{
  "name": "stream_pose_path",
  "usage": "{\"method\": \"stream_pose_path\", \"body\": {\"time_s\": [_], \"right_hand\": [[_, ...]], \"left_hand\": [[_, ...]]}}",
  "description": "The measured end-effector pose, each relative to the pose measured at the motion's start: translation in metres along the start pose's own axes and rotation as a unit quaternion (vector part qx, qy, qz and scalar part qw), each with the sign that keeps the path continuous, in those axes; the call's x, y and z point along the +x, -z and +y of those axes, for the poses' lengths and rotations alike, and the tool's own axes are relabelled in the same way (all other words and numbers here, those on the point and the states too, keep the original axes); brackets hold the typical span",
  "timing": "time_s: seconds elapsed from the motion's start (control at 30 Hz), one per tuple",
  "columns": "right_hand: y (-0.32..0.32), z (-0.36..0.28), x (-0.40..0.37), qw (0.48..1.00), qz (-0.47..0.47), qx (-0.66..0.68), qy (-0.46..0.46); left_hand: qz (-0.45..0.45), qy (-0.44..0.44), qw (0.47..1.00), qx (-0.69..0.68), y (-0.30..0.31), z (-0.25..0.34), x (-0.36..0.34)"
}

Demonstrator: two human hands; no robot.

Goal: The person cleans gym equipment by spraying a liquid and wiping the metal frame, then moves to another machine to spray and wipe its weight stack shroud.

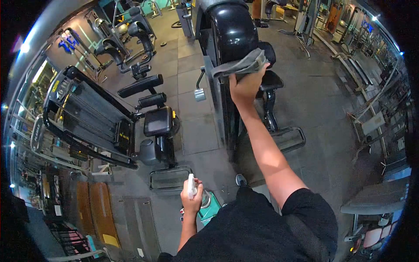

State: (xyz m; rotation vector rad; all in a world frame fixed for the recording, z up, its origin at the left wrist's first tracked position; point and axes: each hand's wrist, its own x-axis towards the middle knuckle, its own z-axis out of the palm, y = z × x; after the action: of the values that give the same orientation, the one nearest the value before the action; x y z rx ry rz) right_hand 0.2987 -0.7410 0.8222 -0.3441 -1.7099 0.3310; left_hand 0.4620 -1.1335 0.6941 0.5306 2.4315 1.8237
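Roughly, from my remote seat, the floor (pixel 323 94) opens widest at 2 o'clock, with a narrower strip at 11. A tall black machine (pixel 231 32) fills 12 o'clock, blocking straight ahead; a weight machine (pixel 89 109) edges the strip at 9 to 10. Its padded seat (pixel 158 121) juts out at 9, a footplate (pixel 170 180) at 7 to 8. A teal object (pixel 211 212) sits at 6. My right hand (pixel 248 85), at 1, has its grip closed on a grey cloth (pixel 242 64) over the black casing; contact I can't tell. My left hand (pixel 192 198), between 6 and 7, curls its grip around a slim white object (pixel 190 183).
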Motion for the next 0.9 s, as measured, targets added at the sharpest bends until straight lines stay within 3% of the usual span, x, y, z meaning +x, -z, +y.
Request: {"method": "stream_pose_path", "body": {"time_s": [0.07,0.13,0.17,0.2,0.23,0.27,0.33,0.4,0.43,0.47,0.5,0.57,0.6,0.67,0.73,0.83,0.9], "right_hand": [[-0.011,-0.007,0.008,0.998,0.014,-0.015,-0.056],[-0.02,-0.019,0.073,0.994,0.098,-0.047,0.008],[-0.044,-0.016,0.111,0.963,0.216,-0.139,0.082],[-0.015,-0.053,0.157,0.992,0.007,-0.079,-0.102],[-0.014,-0.061,0.187,0.987,-0.085,-0.116,-0.079],[-0.009,-0.077,0.224,0.949,-0.202,-0.139,-0.197],[-0.029,-0.059,0.233,0.945,-0.238,-0.157,-0.164],[-0.037,-0.028,0.182,0.993,-0.06,-0.075,-0.065],[-0.005,-0.05,0.148,0.99,-0.013,-0.139,0.023],[-0.007,-0.039,0.108,0.988,0.107,-0.093,0.069],[0.02,-0.047,0.079,1.0,0.002,-0.013,-0.014],[0.014,-0.021,-0.012,0.998,-0.041,-0.051,-0.016],[0.015,-0.028,-0.02,0.995,-0.039,-0.095,-0.017],[0.007,-0.041,0.013,0.994,-0.021,-0.056,-0.094],[-0.013,-0.044,0.062,0.993,0.097,-0.07,-0.007],[-0.018,-0.07,0.149,0.979,0.008,-0.195,-0.055],[-0.011,-0.08,0.194,0.972,-0.131,-0.176,-0.087]], "left_hand": [[-0.03,0.057,0.998,0.015,0.003,-0.006,0.0],[-0.024,0.034,0.999,0.023,0.004,0.002,0.006],[-0.02,0.03,0.999,0.028,0.002,0.001,0.015],[-0.018,0.036,0.999,0.036,0.004,0.001,0.013],[-0.019,-0.013,0.998,0.063,0.005,0.006,0.019],[-0.02,-0.025,0.998,0.052,0.004,0.007,0.024],[-0.015,-0.001,1.0,-0.006,-0.001,0.017,0.033],[-0.011,-0.007,1.0,-0.016,-0.006,0.028,0.041],[-0.003,-0.011,1.0,-0.027,-0.008,0.031,0.042],[-0.001,-0.015,1.0,-0.025,-0.008,0.031,0.042],[-0.009,0.0,1.0,-0.025,-0.01,0.03,0.042],[-0.022,0.027,0.999,-0.021,-0.013,0.027,0.039],[-0.023,0.027,0.999,-0.029,-0.015,0.021,0.037],[-0.035,0.022,0.998,-0.038,-0.015,0.017,0.035],[-0.039,0.027,0.999,-0.011,-0.012,0.013,0.037],[-0.026,0.008,1.0,0.009,-0.008,-0.002,0.051],[-0.029,-0.008,0.999,0.023,-0.008,0.012,0.05]]}}
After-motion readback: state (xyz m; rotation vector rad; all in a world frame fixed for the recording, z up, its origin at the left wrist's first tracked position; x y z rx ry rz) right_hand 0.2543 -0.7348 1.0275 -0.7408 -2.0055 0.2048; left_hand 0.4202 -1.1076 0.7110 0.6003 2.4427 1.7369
